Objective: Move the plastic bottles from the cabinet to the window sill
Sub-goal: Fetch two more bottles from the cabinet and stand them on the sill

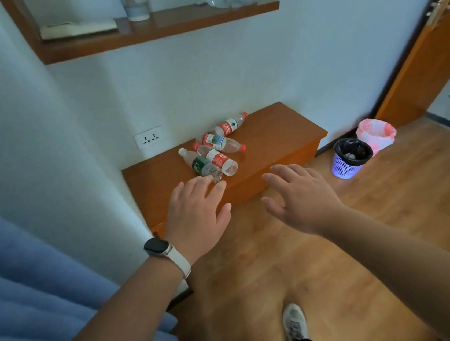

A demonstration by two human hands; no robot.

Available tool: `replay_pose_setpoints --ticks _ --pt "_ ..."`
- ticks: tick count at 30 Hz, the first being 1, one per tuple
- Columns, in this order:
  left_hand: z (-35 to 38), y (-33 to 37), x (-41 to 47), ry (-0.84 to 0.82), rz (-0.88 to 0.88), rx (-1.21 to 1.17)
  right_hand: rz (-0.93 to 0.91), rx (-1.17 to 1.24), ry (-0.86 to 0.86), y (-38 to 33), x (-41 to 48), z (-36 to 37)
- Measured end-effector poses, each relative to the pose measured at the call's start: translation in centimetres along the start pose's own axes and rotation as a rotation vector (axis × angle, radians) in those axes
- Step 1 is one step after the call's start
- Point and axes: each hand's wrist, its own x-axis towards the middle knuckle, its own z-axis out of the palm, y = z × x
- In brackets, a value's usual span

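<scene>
Four plastic bottles (216,150) lie on the low wooden cabinet (271,140). Your left hand (197,212) and right hand (302,195) reach toward them, fingers spread, holding nothing.

Both arms stretched fwd; left hand (197,211) & right hand (301,196) open, palms down, fingers spread, holding nothing.

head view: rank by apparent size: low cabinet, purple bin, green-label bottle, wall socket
1. low cabinet
2. purple bin
3. green-label bottle
4. wall socket
The bottle and socket look close in size, so their order is unsure.
</scene>
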Motion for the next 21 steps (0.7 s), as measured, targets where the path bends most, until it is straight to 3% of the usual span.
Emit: replay_pose_setpoints --ticks 13,21 --pt "5.2 -0.6 9.4 -0.015 -0.171 0.064 -0.146 0.071 -0.021 7.7 12.1 4.5" --pt "8.9 2.0 16.9 -0.107 -0.314 0.034 -0.265 0.085 -0.047 14.1 18.5 6.1"
